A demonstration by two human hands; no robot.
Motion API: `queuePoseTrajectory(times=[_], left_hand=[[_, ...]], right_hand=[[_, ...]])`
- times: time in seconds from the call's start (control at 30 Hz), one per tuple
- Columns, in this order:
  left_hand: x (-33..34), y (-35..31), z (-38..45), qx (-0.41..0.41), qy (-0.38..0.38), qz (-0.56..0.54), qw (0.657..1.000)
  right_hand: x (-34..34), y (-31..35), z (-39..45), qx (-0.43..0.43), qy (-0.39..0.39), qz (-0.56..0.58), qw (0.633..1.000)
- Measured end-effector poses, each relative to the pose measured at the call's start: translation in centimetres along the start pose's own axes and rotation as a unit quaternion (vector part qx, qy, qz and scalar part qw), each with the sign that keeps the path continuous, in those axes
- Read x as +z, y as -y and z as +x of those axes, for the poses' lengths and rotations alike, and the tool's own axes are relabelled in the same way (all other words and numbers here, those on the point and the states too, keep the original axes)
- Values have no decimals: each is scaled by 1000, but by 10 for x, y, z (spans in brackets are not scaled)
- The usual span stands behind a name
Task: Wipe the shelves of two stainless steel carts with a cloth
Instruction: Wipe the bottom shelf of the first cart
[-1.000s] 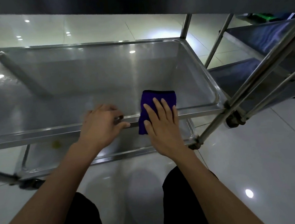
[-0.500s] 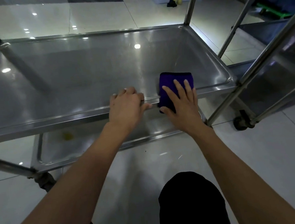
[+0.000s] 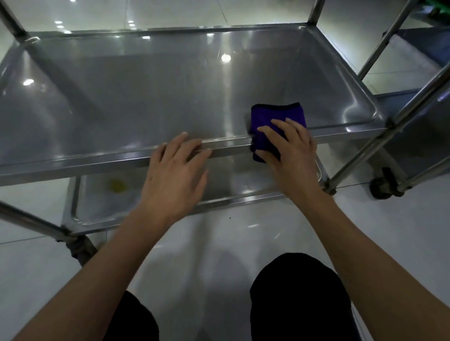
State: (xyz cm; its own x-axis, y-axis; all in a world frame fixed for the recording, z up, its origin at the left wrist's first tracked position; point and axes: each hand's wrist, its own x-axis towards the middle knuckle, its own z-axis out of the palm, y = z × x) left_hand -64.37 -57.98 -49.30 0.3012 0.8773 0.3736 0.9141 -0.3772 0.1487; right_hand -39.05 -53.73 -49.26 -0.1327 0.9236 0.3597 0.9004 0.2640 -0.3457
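A folded purple cloth (image 3: 276,115) lies over the front rim of the near steel cart's middle shelf (image 3: 130,97), toward its right end. My right hand (image 3: 290,153) lies flat on the cloth with straight fingers and presses it against the rim. My left hand (image 3: 174,180) rests on the same rim, left of the cloth, fingers stretched out over the edge. The second steel cart (image 3: 418,126) stands directly to the right, and only its shelf corners and posts show.
Below is the near cart's bottom shelf (image 3: 99,208), with a yellow spot (image 3: 117,185) on it. Slanted steel posts (image 3: 394,123) rise at the right. A caster (image 3: 381,186) sits on the glossy tiled floor. My dark-clothed knees are at the bottom.
The view has tilted down and the top shelf has left the frame. My left hand's fingers have straightened from a grip on the rim. The right hand stays on the cloth.
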Motion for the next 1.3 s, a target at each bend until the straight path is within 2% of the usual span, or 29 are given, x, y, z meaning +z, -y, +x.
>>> queuePoseTrajectory(times=[0.1,0.17,0.3,0.47,0.53,0.63,0.73,0.87,0.97,1.1,1.13,1.2,1.27,1.3], left_hand=[[-11,6,-25,32,-34,-11,999],[-19,9,-41,29,-2,-42,999],[-21,42,-68,-60,140,-76,986],[-7,97,-105,-164,172,-90,967],[4,114,-122,-191,180,-96,960],[26,128,-148,-219,187,-117,950],[49,138,-166,-243,205,-126,940],[79,157,-181,-250,241,-73,935],[96,175,-189,-281,235,-29,930],[115,188,-190,-280,261,1,924],[119,186,-190,-280,278,1,919],[129,180,-196,-285,306,8,908],[137,175,-205,-291,297,14,909],[138,175,-208,-292,286,16,913]], right_hand=[[3,28,-8,-33,20,3,999],[6,49,-17,-56,32,18,998],[17,87,-46,-121,50,57,990],[51,109,-89,-175,57,96,978],[74,113,-103,-141,88,143,976],[117,117,-119,-23,135,230,963],[158,119,-124,47,160,261,951],[199,121,-111,46,160,254,953],[218,121,-87,26,131,243,961],[243,110,-57,8,107,179,978],[251,105,-54,9,127,154,980],[267,91,-55,19,217,101,971],[282,77,-65,-2,331,30,943],[288,71,-71,-28,362,-6,932]])
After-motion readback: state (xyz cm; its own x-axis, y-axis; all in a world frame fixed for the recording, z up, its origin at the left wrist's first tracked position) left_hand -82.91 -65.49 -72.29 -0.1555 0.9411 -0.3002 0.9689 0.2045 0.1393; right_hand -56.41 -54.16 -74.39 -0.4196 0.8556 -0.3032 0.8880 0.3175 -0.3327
